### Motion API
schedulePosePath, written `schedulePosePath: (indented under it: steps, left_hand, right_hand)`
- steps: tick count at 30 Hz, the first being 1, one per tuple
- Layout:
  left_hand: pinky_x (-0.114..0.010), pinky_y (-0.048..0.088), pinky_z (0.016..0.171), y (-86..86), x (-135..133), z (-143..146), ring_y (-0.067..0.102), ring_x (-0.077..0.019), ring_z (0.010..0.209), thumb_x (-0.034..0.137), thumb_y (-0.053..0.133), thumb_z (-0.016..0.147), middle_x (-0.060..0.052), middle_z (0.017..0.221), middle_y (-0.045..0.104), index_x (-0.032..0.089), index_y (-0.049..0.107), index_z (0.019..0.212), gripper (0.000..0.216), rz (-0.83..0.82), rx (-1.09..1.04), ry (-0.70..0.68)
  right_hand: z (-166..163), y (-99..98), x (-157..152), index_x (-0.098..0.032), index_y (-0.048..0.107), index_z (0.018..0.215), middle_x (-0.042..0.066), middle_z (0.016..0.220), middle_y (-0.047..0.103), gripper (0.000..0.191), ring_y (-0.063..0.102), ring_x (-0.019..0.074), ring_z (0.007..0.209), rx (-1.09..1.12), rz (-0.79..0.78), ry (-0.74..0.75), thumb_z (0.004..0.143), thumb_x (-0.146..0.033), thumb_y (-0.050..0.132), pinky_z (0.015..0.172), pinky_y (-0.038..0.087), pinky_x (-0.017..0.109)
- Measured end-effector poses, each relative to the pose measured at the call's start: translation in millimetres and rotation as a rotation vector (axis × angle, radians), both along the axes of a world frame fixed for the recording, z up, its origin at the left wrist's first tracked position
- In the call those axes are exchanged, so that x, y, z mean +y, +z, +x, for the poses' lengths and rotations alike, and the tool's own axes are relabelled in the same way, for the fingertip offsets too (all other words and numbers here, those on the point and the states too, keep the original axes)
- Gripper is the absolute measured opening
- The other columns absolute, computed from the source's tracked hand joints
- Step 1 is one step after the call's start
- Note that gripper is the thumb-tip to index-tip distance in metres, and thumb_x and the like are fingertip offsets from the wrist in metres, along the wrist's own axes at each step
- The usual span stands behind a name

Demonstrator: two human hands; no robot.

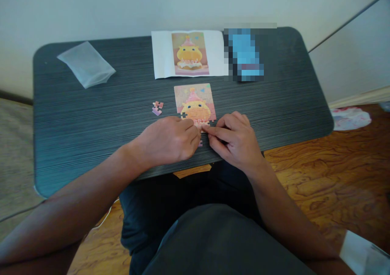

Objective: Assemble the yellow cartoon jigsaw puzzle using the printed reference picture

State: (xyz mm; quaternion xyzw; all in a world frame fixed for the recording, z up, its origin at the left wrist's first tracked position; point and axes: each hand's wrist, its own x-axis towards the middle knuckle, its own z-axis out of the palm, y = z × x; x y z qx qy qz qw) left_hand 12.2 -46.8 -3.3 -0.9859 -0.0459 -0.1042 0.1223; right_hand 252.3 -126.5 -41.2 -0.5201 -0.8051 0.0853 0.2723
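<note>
A small jigsaw puzzle (195, 100) of a yellow creature in a pink party hat lies near the middle of the dark table (76, 120). Both hands meet at its lower edge. My left hand (170, 139) is curled, knuckles up, fingertips pinched at the puzzle's bottom edge. My right hand (236, 139) is also curled, its index finger and thumb pressing a puzzle piece (204, 125) at the same spot. A few loose pieces (157, 107) lie just left of the puzzle.
A printed reference picture (189, 54) on white paper lies behind the puzzle. A clear plastic bag (87, 63) sits at the back left. A blurred blue object (245, 55) is at the back right. Wooden floor shows to the right.
</note>
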Motion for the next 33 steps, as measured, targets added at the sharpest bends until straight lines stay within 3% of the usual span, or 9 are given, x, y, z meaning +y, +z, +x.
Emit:
schedulePosePath:
  steps: [24,33]
  left_hand:
    - [-0.034,0.052,0.062,-5.0,10,-5,0.07,-0.0189,0.076,0.011,0.055,0.111,-0.005,0.083,0.077,0.014,0.078,0.09,0.032,-0.068,-0.117,-0.062]
    - [-0.033,0.057,0.071,-7.7,11,-4,0.072,-0.0186,0.081,0.015,0.054,0.113,-0.005,0.089,0.079,0.014,0.078,0.097,0.03,-0.147,-0.04,-0.003]
  right_hand:
    - [2,-0.4,2,-0.029,0.084,0.128,0.006,0.095,0.068,0.029,0.057,0.0254,0.095,0.03,-0.02,0.003,0.107,-0.026,0.064,0.087,0.043,0.046]
    - [-1,0.4,0,-0.028,0.082,0.128,0.007,0.096,0.069,0.028,0.054,0.0268,0.096,-0.057,0.021,-0.007,0.108,-0.025,0.063,0.085,0.041,0.046]
